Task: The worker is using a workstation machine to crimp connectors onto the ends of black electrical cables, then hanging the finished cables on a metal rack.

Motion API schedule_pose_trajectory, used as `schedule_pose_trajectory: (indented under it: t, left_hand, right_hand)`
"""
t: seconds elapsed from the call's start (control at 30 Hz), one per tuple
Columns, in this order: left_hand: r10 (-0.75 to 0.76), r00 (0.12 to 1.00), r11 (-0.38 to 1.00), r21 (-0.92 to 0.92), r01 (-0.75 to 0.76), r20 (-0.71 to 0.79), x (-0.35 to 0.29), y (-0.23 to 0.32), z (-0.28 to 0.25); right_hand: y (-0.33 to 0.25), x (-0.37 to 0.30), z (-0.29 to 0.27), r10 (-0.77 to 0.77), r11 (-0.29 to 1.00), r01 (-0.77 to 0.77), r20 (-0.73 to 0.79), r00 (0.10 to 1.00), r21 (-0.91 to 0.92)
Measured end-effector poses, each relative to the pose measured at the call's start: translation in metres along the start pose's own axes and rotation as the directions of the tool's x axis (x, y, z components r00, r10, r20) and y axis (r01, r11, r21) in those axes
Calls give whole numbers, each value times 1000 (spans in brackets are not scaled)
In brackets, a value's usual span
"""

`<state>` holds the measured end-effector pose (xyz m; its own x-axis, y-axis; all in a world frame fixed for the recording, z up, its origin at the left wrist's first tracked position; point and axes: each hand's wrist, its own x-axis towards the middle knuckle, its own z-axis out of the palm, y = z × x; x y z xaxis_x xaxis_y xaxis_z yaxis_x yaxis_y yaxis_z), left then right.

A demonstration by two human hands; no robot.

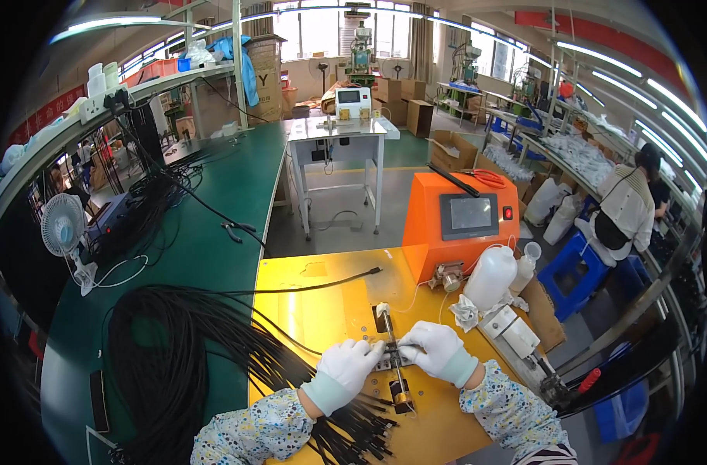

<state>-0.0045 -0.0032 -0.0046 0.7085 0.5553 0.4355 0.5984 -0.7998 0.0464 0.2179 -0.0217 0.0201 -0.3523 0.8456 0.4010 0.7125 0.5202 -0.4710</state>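
Observation:
My left hand (344,375), in a white glove, is closed at the left side of a small metal fixture (400,385) on the yellow work surface. A black cable (290,336) runs from the bundle into its grip. My right hand (438,350), also gloved, pinches at the fixture's right side, its fingertips close to the left ones. What lies between the right fingertips is too small to make out. A thick bundle of black cables (163,329) loops beside my left arm, and several cable ends with plugs lie under my left wrist.
An orange machine (421,213) with a screen stands behind my right hand, pliers with red handles (489,179) on top. Next to it are a white bottle (490,277) and a metal press tool (514,341). A small fan (63,222) stands on the green table (237,186). A person (628,201) sits far right.

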Motion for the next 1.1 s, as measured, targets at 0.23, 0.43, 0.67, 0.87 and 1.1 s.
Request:
schedule_pose_trajectory:
  t: [0.23, 0.43, 0.67, 0.87, 1.1]
  left_hand:
    - [63, 996, 993, 99, -70, 67, 0, -1, 0]
    - [104, 994, 990, 93, -106, 30, 3, -1, 3]
    - [85, 994, 991, 98, -91, 65, 1, -3, -1]
    - [101, 994, 993, 60, -103, 27, 1, -9, 0]
    - [-96, 995, 994, -52, 95, -9, 4, -17, 1]
  right_hand:
    - [31, 88, 9, -111, 788, 147, 97, 989, -597]
    - [46, 162, 49, 156, 577, 242, 395, 905, -780]
    - [45, 175, 49, 255, 581, 257, 473, 843, -772]
    - [39, 162, 31, 236, 682, 213, 486, 842, -700]
    - [39, 152, 9, 99, 716, 136, 293, 951, -684]
